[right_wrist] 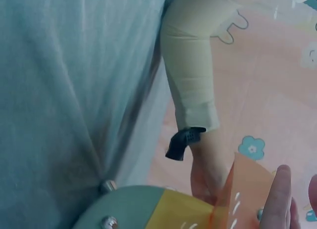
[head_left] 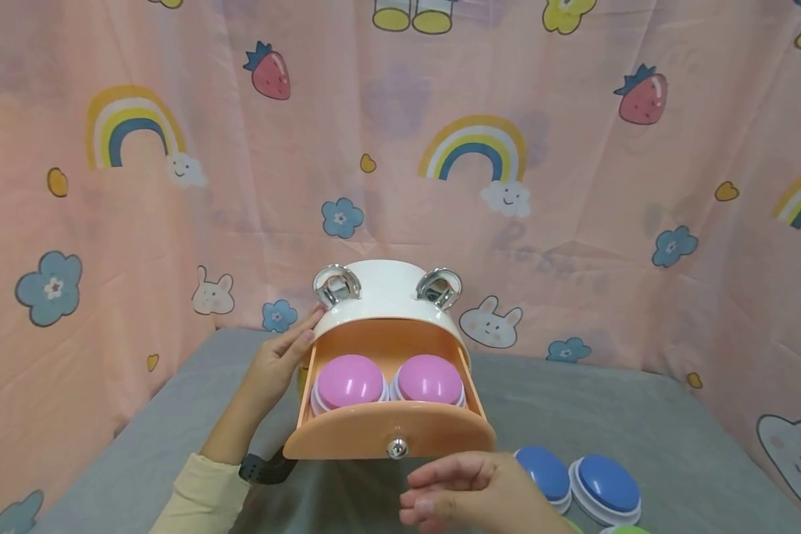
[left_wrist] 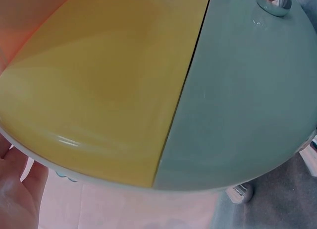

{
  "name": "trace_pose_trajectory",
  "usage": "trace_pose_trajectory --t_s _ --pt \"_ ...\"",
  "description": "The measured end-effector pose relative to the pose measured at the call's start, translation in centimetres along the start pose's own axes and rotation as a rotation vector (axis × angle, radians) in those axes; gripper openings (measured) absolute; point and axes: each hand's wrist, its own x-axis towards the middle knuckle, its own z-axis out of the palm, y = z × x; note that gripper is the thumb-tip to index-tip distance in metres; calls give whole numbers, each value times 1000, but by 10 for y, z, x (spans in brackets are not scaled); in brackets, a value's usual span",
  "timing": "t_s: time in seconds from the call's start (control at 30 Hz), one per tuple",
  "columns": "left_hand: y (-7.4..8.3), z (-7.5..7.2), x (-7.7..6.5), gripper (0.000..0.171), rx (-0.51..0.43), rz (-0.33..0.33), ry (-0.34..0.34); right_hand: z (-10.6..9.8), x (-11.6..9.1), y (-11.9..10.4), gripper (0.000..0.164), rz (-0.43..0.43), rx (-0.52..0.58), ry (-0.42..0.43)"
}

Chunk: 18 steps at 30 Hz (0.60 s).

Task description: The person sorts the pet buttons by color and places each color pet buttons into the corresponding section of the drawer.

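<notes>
A small rounded cabinet [head_left: 387,285] with a white top and two silver ear-shaped handles stands in the middle of the head view. Its orange drawer [head_left: 387,429] is pulled out and holds two pink push buttons with white rims, a left one [head_left: 351,380] and a right one [head_left: 430,379]. My left hand [head_left: 277,367] rests against the cabinet's left side, fingers extended. Just in front of the drawer's silver knob [head_left: 397,448], my right hand [head_left: 474,489] hovers with loosely bent fingers, holding nothing. The left wrist view shows the yellow front [left_wrist: 109,90] and the teal front [left_wrist: 237,100].
To the right of my right hand, two blue push buttons, a nearer one [head_left: 544,476] and a farther one [head_left: 607,483], lie on the grey cloth [head_left: 574,408]. A green edge [head_left: 627,530] shows at the bottom. Behind hangs a pink patterned curtain [head_left: 387,89].
</notes>
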Motion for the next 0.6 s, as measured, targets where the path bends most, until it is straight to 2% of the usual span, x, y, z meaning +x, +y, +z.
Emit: trace_pose_trajectory --t_s 0.13,0.4,0.6 --pt "0 1 -1 45 18 -2 6 3 4 1 40 40 20 10" --pt "0 0 0 45 -4 1 -3 10 14 4 48 104 81 -30" --pt "-1 0 0 45 -4 -1 -4 14 20 6 52 103 169 -74"
